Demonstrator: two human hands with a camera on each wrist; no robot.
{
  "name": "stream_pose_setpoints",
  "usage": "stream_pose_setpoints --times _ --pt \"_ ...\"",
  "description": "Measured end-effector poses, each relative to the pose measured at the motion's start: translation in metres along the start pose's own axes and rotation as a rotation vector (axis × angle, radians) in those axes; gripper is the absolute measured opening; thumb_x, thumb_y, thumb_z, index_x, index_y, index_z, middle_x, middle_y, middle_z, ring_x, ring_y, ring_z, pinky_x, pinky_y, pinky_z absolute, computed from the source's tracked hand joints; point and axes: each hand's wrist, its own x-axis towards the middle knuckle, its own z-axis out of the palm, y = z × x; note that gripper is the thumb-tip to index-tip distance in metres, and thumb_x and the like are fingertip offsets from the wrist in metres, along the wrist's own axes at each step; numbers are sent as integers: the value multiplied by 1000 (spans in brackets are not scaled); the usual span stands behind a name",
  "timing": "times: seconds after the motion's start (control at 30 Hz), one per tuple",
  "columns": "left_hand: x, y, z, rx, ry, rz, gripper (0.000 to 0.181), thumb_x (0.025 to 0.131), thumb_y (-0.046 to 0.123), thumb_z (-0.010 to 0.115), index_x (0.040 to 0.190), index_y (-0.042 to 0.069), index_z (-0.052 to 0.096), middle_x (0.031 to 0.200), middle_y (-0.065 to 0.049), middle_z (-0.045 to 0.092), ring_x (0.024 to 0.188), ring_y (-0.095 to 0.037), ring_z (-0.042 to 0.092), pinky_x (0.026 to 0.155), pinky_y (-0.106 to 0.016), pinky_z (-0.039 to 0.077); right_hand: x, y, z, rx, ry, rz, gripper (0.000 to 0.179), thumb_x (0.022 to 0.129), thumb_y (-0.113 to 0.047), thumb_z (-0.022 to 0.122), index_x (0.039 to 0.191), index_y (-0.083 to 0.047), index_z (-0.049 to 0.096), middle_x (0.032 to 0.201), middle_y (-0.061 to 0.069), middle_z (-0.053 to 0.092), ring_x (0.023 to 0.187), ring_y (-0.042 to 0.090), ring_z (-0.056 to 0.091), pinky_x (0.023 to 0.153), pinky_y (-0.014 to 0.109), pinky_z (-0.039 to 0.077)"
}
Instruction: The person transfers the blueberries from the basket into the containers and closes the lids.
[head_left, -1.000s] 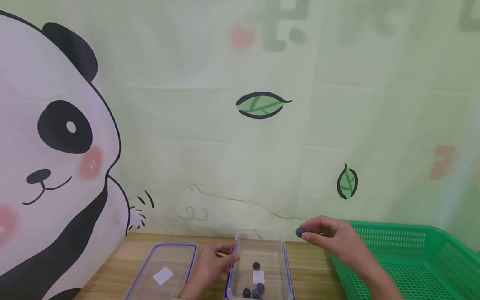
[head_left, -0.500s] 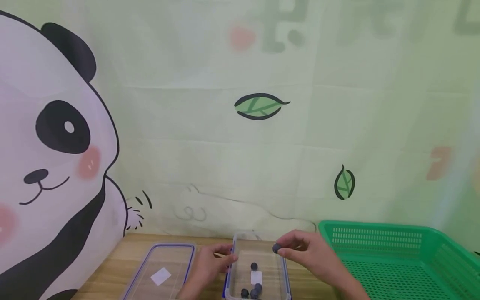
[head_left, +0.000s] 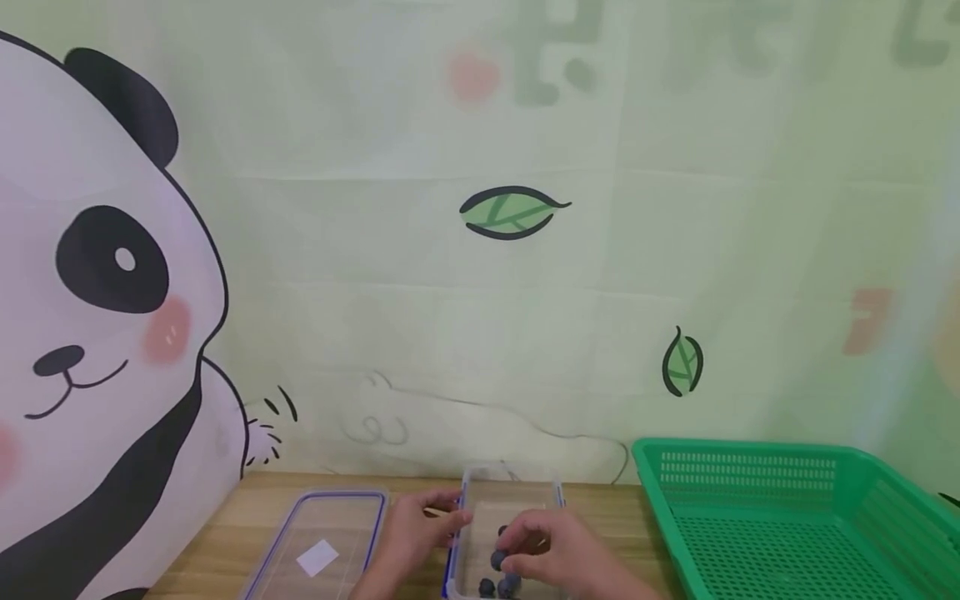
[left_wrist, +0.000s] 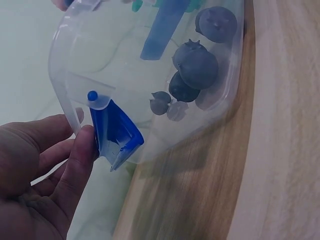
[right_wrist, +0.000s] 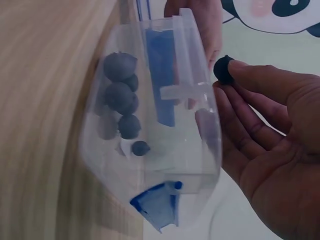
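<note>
A clear plastic food container (head_left: 480, 529) with blue clips stands on the table, several blueberries (right_wrist: 120, 97) inside it. My left hand (head_left: 412, 533) holds its left side; in the left wrist view the thumb (left_wrist: 80, 155) lies beside a blue clip (left_wrist: 115, 135) and the fingers reach behind the wall. Over the container, my right hand (head_left: 562, 550) pinches one blueberry (head_left: 498, 560) between thumb and fingertips. That held blueberry (right_wrist: 223, 70) shows just above the container's rim in the right wrist view. From the head, the right hand covers part of the container.
Left of the container lies a clear lid (head_left: 352, 521) with a blue seal and a white label (head_left: 318, 557). A green perforated basket (head_left: 750, 500) stands on the right. Behind the wooden table (head_left: 225, 542) hangs a panda-printed cloth (head_left: 360, 317).
My right hand has moved left and down from beside the basket to over the container, the blueberry still pinched. The left hand keeps its hold on the container. The head view has shifted slightly.
</note>
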Motion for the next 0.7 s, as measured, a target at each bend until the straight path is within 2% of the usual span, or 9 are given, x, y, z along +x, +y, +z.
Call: stream_pose_setpoints --times 0.2,0.47,0.7 --pt "-1 0 -1 2 5 11 36 91 7 85 122 -7 74 97 -8 76 72 -20 73 64 -33 66 3 6 11 5 -82 -16 9 97 -3 76 104 -8 79 96 1 76 91 17 67 81 24 58" --pt "-1 -1 0 12 7 -4 36 90 8 85 122 -6 74 98 -7 76 72 -20 74 64 -33 67 5 10 19 45 -85 83 12 99 -1 73 108 -6 78 98 2 75 92 21 68 86 39 62" --pt "-2 0 0 2 9 9 37 90 8 85 122 -7 74 99 -9 76 74 -21 75 65 -36 67 6 11 20 42 -76 112 12 98 -1 73 108 -6 78 97 2 76 91 21 69 85 38 62"
